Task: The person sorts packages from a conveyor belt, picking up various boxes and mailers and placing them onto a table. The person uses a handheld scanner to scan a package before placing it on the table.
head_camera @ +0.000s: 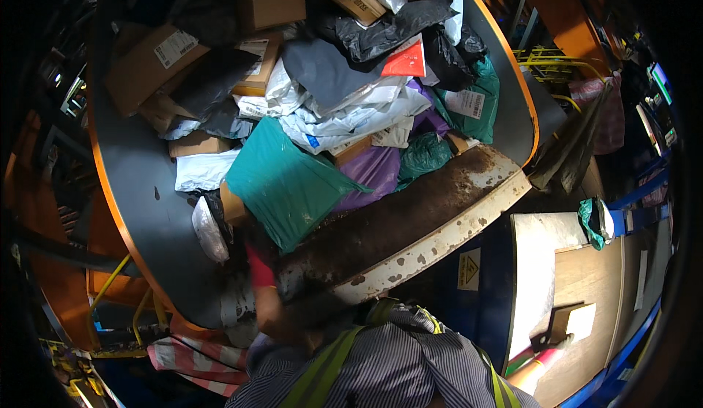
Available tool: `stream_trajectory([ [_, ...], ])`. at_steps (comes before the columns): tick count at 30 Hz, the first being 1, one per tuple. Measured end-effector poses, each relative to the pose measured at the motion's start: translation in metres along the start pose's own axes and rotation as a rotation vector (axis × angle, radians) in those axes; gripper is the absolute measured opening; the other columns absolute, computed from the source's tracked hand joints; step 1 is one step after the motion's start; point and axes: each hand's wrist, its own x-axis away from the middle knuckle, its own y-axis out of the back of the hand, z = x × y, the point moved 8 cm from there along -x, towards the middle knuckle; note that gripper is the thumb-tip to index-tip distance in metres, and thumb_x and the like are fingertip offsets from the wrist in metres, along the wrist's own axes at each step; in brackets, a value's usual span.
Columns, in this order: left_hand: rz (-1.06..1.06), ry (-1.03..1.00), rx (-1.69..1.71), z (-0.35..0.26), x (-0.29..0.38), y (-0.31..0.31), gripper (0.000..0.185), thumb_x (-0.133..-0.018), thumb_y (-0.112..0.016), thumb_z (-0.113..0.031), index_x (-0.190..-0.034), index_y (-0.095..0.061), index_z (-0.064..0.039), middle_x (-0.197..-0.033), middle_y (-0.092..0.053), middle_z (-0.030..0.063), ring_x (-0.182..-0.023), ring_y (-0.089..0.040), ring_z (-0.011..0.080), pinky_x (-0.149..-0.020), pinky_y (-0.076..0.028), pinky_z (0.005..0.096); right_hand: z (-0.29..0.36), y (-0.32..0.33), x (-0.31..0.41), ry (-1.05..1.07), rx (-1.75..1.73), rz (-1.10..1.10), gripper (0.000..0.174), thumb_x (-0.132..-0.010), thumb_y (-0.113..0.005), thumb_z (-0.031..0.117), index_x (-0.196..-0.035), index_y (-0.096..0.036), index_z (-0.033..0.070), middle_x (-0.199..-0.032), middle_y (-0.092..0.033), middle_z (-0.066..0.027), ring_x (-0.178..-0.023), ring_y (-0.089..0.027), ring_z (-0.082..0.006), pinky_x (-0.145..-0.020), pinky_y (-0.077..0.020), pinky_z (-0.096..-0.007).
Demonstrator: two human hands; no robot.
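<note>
My left hand [257,241], in a dark glove with a red cuff, reaches to the near edge of the parcel pile. It lies beside a teal plastic mailer [291,183] and a small brown carton [233,204]; shadow hides its fingers, so a grip cannot be made out. Off to the right, my right hand [557,344], also gloved with a red cuff, holds a small cardboard box [574,323] at its near side. That box is over a tan belt surface [587,276], its top brightly lit.
Mixed parcels cover a dark, orange-rimmed table [123,155]: cartons [159,67], white mailers [351,111], black bags [395,24] and a purple bag [373,175]. A rusty metal ledge [417,232] borders it. A teal-and-white packet [593,224] lies at the belt's far end.
</note>
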Motion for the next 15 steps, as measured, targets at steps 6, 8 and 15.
stream_trajectory([
  [6, 0.129, 0.385, 0.245, 0.035, -0.024, -0.022, 0.051, -0.095, -0.052, -0.035, -0.135, -0.041, -0.005, -0.126, -0.052, 0.0070, -0.110, -0.053, 0.0219, -0.096, -0.042, 0.0364, 0.097, 0.014, 0.047, 0.485, 0.506, -0.445, 0.078, -0.076, -0.068, 0.052, -0.125, -0.047, -0.005, -0.113, -0.055, -0.0263, -0.105, -0.055, -0.0386, -0.087, -0.0478, -0.0458],
  [8, 0.171, 0.369, 0.256, 0.027, -0.013, -0.037, 0.052, -0.095, -0.053, -0.035, -0.136, -0.040, -0.005, -0.127, -0.052, 0.0067, -0.110, -0.053, 0.0214, -0.095, -0.042, 0.0352, 0.126, -0.017, 0.068, 0.403, -0.066, -0.110, 0.068, -0.083, -0.069, 0.029, -0.133, -0.039, -0.006, -0.129, -0.047, -0.0267, -0.119, -0.047, -0.0374, -0.101, -0.0388, -0.0424],
  [15, 0.022, -0.145, -0.124, -0.022, 0.066, -0.064, 0.057, -0.092, -0.061, -0.029, -0.136, -0.039, -0.001, -0.130, -0.050, 0.0105, -0.110, -0.051, 0.0222, -0.095, -0.041, 0.0373, 0.296, -0.075, 0.289, 0.638, -0.558, 0.548, 0.062, -0.087, -0.058, 0.007, -0.140, -0.030, -0.002, -0.140, -0.038, -0.0214, -0.129, -0.039, -0.0278, -0.107, -0.0311, -0.0383],
])
